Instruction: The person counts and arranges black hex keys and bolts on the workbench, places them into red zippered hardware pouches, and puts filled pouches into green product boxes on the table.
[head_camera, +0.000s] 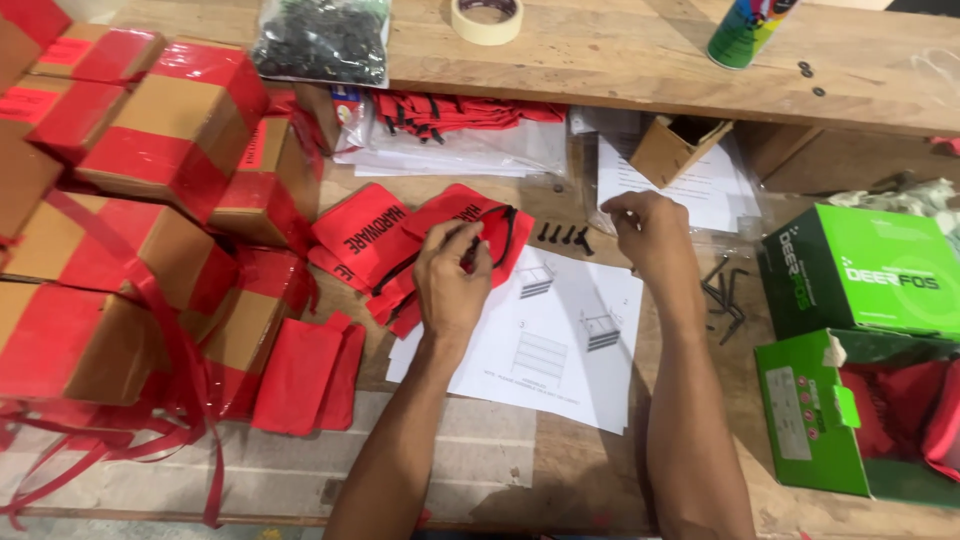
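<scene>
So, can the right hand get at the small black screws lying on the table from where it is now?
Probably yes. The right hand hovers just beside the black screws, which lie bare on the table. Nothing covers them, and the left hand is busy at the red pouch.

A red drawstring pouch (470, 225) lies mouth-open on the paper sheet beside four black screws (565, 235).

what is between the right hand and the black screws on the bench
Nothing visible. The black screws lie in a short row on the bare wood just left of the right hand, with open bench between them. The left hand rests apart on the red pouch, clear of that gap.
</scene>
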